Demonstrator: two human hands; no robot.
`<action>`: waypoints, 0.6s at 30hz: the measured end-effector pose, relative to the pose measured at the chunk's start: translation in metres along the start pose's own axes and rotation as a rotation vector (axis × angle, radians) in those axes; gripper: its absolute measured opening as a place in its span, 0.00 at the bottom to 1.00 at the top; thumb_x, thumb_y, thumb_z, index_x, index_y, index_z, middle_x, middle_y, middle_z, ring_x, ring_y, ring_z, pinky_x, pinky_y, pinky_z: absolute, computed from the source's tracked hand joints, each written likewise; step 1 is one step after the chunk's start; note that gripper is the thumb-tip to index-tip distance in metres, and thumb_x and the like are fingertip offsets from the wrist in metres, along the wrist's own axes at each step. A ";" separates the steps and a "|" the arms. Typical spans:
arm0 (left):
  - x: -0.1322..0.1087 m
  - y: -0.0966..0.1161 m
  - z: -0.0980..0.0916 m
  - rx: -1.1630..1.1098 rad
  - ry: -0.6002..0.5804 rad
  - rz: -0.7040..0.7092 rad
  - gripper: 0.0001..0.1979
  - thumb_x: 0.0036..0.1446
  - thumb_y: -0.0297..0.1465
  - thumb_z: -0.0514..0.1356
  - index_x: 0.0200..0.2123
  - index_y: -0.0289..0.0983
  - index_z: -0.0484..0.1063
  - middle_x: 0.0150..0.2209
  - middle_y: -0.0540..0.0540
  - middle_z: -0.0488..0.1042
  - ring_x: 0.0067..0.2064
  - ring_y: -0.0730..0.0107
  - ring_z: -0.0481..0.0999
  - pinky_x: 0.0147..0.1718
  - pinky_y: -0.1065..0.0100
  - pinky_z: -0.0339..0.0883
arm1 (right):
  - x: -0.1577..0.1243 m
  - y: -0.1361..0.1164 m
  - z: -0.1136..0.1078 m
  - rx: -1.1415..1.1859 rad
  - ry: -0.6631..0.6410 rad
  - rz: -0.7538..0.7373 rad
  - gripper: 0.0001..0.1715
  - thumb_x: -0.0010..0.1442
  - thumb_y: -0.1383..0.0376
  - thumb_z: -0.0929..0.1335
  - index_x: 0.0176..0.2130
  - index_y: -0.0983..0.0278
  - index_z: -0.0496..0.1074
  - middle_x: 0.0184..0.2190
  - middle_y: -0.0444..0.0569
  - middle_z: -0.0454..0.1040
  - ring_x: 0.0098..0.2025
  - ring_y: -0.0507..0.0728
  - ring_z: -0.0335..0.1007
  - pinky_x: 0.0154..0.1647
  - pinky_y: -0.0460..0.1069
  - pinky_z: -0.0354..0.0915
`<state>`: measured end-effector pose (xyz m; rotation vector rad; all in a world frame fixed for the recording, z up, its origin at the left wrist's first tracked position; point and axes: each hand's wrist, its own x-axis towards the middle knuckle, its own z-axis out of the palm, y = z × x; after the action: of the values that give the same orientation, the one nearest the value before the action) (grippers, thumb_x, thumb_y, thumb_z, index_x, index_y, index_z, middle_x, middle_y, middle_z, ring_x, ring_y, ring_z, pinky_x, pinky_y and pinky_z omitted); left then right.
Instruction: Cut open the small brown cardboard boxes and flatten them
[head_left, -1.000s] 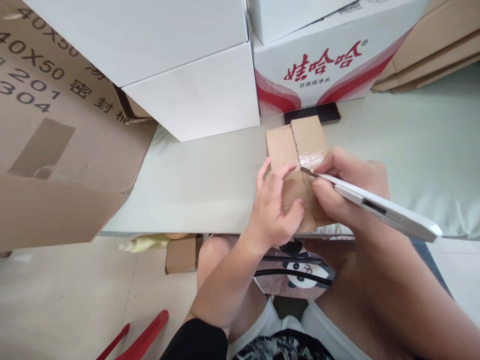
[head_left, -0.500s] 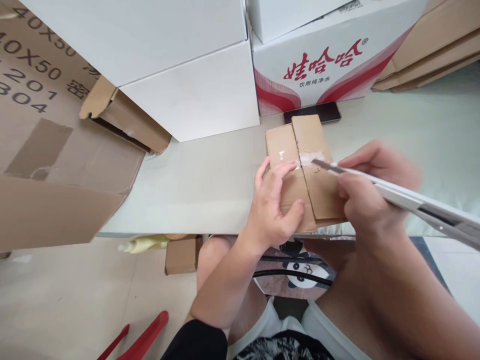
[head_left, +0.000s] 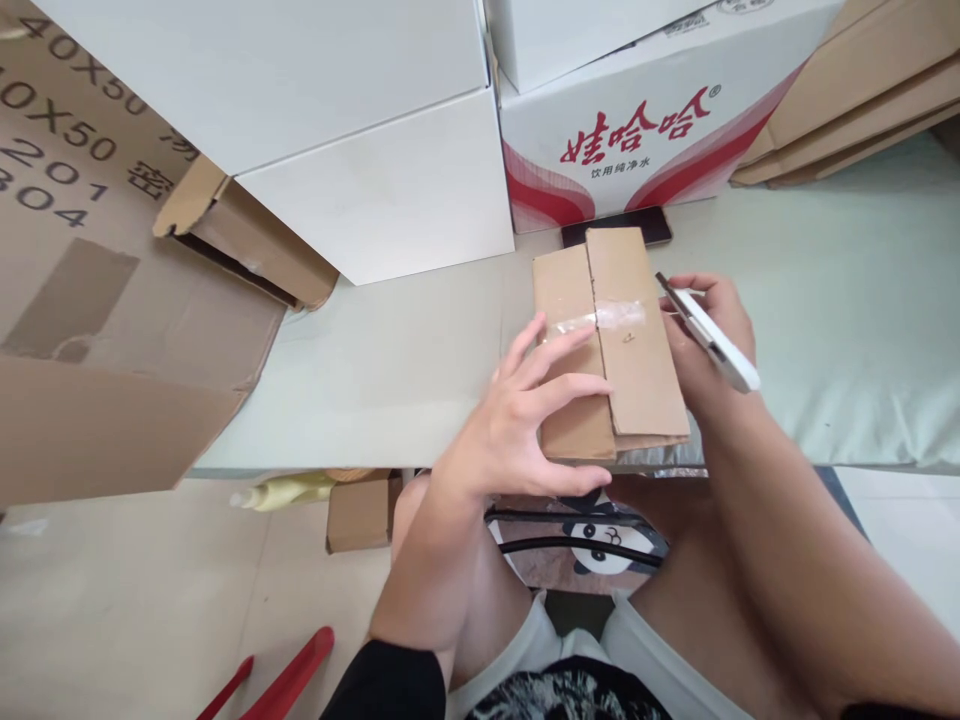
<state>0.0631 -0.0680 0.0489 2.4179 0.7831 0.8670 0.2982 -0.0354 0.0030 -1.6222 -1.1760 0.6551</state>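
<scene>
- Fingers of the left hand: spread apart, resting on the left half of the small carton.
- Right hand: closed around the white utility knife, at the carton's right side; contact with the carton cannot be confirmed.
- Pale green surface: beneath the carton.
- Black phone: behind the carton.

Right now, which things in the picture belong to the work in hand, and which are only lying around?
Apparently in use:
- small cardboard box, left hand over it
- clear tape across its top
- white cutter, in the right hand

Apparently just lying around:
- dark phone
- red-and-white carton
- folded cardboard
- yellow bottle
</scene>
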 end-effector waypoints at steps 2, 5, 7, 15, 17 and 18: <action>-0.004 -0.009 -0.005 -0.044 0.030 -0.001 0.31 0.52 0.47 0.71 0.56 0.43 0.71 0.67 0.36 0.69 0.73 0.38 0.58 0.71 0.32 0.48 | 0.000 0.003 0.000 -0.068 -0.035 -0.001 0.22 0.55 0.62 0.70 0.50 0.57 0.68 0.41 0.48 0.81 0.36 0.58 0.76 0.42 0.55 0.70; -0.012 -0.023 -0.011 -0.152 0.150 -0.017 0.31 0.54 0.44 0.70 0.59 0.43 0.68 0.65 0.37 0.71 0.73 0.40 0.59 0.69 0.33 0.54 | 0.001 0.007 0.000 -0.285 -0.140 -0.043 0.18 0.57 0.62 0.68 0.49 0.58 0.69 0.39 0.50 0.82 0.37 0.61 0.77 0.40 0.55 0.68; -0.017 -0.031 -0.014 -0.238 0.289 -0.037 0.28 0.58 0.42 0.67 0.60 0.44 0.69 0.65 0.38 0.71 0.71 0.43 0.63 0.67 0.40 0.60 | 0.001 0.011 0.001 -0.430 -0.266 -0.060 0.19 0.57 0.62 0.68 0.50 0.59 0.70 0.40 0.51 0.82 0.36 0.63 0.77 0.36 0.54 0.65; -0.020 -0.049 -0.020 -0.248 1.034 -0.529 0.16 0.58 0.40 0.64 0.47 0.39 0.75 0.43 0.45 0.78 0.46 0.60 0.80 0.46 0.62 0.74 | -0.004 0.023 0.007 -0.619 -0.475 -0.136 0.30 0.58 0.70 0.62 0.60 0.59 0.70 0.48 0.57 0.80 0.50 0.70 0.75 0.44 0.60 0.69; -0.018 -0.051 -0.022 -0.282 1.112 -0.598 0.16 0.57 0.40 0.65 0.46 0.39 0.74 0.40 0.46 0.76 0.42 0.63 0.79 0.41 0.64 0.72 | -0.004 0.024 0.007 -0.577 -0.442 -0.143 0.32 0.56 0.71 0.62 0.59 0.59 0.71 0.50 0.58 0.78 0.53 0.70 0.74 0.50 0.63 0.69; -0.017 -0.053 -0.024 -0.307 1.139 -0.608 0.17 0.55 0.40 0.65 0.46 0.40 0.73 0.38 0.47 0.75 0.40 0.64 0.78 0.39 0.66 0.71 | -0.003 0.024 0.008 -0.541 -0.405 -0.136 0.33 0.55 0.71 0.63 0.59 0.59 0.72 0.51 0.58 0.77 0.53 0.70 0.74 0.52 0.65 0.69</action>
<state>0.0170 -0.0348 0.0284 1.1274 1.4928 1.8810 0.2995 -0.0359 -0.0224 -1.8770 -1.8664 0.6271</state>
